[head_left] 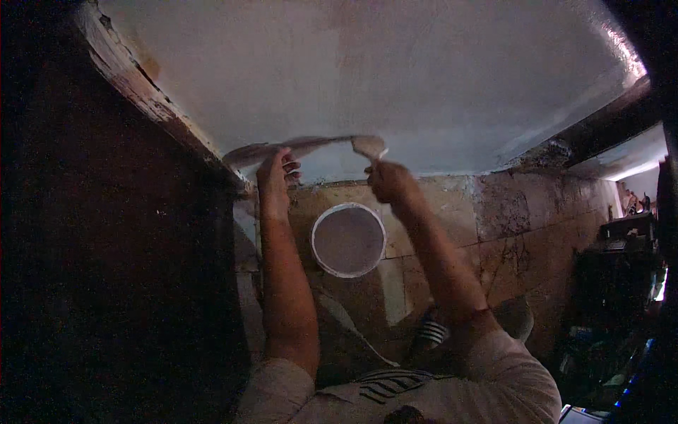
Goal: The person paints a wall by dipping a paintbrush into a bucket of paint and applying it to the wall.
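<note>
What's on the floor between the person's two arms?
A round white bucket of pale plaster sits on the tiled floor, seen from the head view, between the left hand and right hand.

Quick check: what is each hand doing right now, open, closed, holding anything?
Left hand: closed on a long flat plaster-coated board.
Right hand: closed on the handle of a small putty knife.

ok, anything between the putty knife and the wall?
Nothing visible. The right hand holds the putty knife at the flat plaster board gripped by the left hand, right up against the pale wall.
</note>
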The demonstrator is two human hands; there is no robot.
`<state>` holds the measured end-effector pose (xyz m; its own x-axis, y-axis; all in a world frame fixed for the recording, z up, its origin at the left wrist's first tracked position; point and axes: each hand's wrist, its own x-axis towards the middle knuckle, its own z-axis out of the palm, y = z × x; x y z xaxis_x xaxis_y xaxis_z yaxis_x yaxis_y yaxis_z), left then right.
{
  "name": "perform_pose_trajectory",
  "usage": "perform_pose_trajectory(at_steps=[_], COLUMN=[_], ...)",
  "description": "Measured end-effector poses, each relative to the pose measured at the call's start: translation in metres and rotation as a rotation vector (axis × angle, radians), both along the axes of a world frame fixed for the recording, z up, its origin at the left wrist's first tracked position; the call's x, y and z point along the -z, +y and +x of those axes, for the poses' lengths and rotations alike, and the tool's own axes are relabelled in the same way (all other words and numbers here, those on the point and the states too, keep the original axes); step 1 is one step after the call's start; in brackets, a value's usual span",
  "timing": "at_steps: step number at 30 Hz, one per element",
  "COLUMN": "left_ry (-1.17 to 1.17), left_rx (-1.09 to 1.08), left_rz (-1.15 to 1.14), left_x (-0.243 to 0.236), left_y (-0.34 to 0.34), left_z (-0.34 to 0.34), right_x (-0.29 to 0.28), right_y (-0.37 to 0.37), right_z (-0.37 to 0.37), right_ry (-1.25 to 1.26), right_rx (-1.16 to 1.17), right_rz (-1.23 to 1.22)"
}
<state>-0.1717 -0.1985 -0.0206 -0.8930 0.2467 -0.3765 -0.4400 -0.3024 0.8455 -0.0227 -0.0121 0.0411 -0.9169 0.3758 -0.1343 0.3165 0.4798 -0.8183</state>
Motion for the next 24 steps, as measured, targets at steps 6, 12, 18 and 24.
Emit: perform_pose_trajectory(at_steps=[6, 12, 18, 24], left_ry=[0.024, 0.028, 0.045, 0.03], left_rx=[-0.002, 0.007, 0.021, 0.01], left_rz=[-0.009, 0.001, -0.018, -0.064], left_x=[-0.005, -0.005, 0.001, 0.002], left_y=[0.0, 0.002, 0.003, -0.004], left_z=[0.001, 0.004, 0.001, -0.001], right_x=[-0.146, -0.133, 0.04, 0.123], right_y=[-0.008, -0.011, 0.018, 0.026], right_z=[0.031, 0.026, 0.029, 0.05], right_ry=[0.387, 0.527, 0.3, -0.038], right_rx=[0.058, 0.161, 0.265, 0.302], right_rz=[-0.157, -0.526, -0.433, -0.625])
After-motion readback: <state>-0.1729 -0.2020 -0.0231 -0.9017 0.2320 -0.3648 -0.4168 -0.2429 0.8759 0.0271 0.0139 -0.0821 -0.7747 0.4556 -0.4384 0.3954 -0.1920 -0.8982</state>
